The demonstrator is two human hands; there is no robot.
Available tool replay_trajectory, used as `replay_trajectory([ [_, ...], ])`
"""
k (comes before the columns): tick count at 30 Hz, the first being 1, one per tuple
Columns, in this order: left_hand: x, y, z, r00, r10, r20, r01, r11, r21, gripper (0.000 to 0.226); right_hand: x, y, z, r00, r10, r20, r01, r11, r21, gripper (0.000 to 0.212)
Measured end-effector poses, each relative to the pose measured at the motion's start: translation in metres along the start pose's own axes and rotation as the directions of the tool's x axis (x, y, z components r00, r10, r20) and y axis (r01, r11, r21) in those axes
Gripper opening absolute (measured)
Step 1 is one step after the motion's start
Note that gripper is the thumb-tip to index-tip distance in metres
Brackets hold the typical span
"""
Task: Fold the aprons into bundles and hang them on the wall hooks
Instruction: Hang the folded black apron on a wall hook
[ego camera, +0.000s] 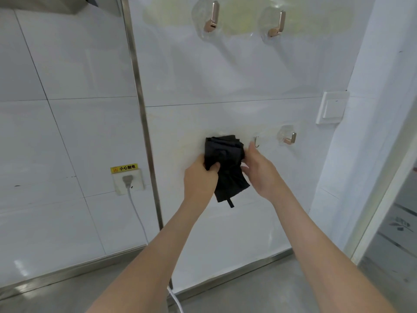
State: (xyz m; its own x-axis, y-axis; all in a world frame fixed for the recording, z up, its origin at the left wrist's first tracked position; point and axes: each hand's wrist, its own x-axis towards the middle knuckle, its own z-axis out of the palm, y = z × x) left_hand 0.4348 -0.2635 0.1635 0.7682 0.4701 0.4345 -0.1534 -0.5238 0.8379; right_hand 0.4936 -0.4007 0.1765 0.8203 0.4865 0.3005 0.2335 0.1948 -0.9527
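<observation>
Your apron bundle (225,163) hides the wall (203,75) right behind it, and the fingertips of your right hand (261,175) disappear behind it (grip unclear). Just right of the bundle, a small hook (256,141) is too faint to read clearly.

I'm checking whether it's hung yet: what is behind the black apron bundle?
White wall shows around the apron bundle, held by the left hand and right hand. Any hook behind it is covered; a small hook shows just right.

apron (225,163): looking like matt black cloth
hooks (212,18): gleaming as rose metal on clear plastic
wall (203,75): shining as glossy tile
</observation>
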Motion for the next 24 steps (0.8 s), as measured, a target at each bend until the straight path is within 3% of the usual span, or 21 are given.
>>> replay_trajectory([
  [4, -0.004, 0.000, 0.001, 0.999, -0.036, 0.033, 0.036, 0.999, -0.006, 0.012, -0.014, 0.014, 0.003, 0.998, -0.069, 0.001, 0.069, 0.994, -0.088, 0.030],
  [6, -0.007, -0.002, 0.000, 0.995, -0.044, 0.087, 0.043, 0.999, 0.014, 0.016, -0.013, 0.013, 0.008, 0.993, -0.064, -0.103, 0.045, 0.983, -0.179, 0.021],
  [11, -0.020, -0.008, -0.006, 0.979, -0.106, 0.176, 0.085, 0.989, 0.119, 0.035, -0.012, 0.012, 0.022, 0.944, -0.097, -0.314, -0.020, 0.936, -0.352, 0.027],
  [13, -0.023, -0.010, -0.009, 0.983, -0.097, 0.159, 0.075, 0.987, 0.142, 0.036, -0.015, 0.019, 0.027, 0.888, -0.181, -0.422, -0.009, 0.912, -0.410, 0.021],
  [16, -0.029, -0.014, -0.017, 0.993, -0.049, 0.110, 0.031, 0.986, 0.164, 0.038, -0.031, 0.029, 0.043, 0.740, -0.416, -0.529, 0.050, 0.818, -0.573, 0.014],
  [18, -0.038, -0.018, -0.029, 0.994, -0.017, 0.107, 0.000, 0.987, 0.161, 0.037, -0.048, 0.035, 0.065, 0.721, -0.529, -0.447, 0.177, 0.765, -0.619, 0.004],
  [20, -0.050, -0.022, -0.042, 0.992, 0.015, 0.126, -0.036, 0.986, 0.160, 0.031, -0.063, 0.040, 0.088, 0.782, -0.543, -0.306, 0.281, 0.746, -0.604, 0.010],
  [24, -0.083, -0.056, -0.089, 0.989, 0.011, 0.150, -0.049, 0.967, 0.251, 0.019, -0.089, 0.067, 0.149, 0.908, -0.412, -0.075, 0.306, 0.774, -0.554, 0.013],
])
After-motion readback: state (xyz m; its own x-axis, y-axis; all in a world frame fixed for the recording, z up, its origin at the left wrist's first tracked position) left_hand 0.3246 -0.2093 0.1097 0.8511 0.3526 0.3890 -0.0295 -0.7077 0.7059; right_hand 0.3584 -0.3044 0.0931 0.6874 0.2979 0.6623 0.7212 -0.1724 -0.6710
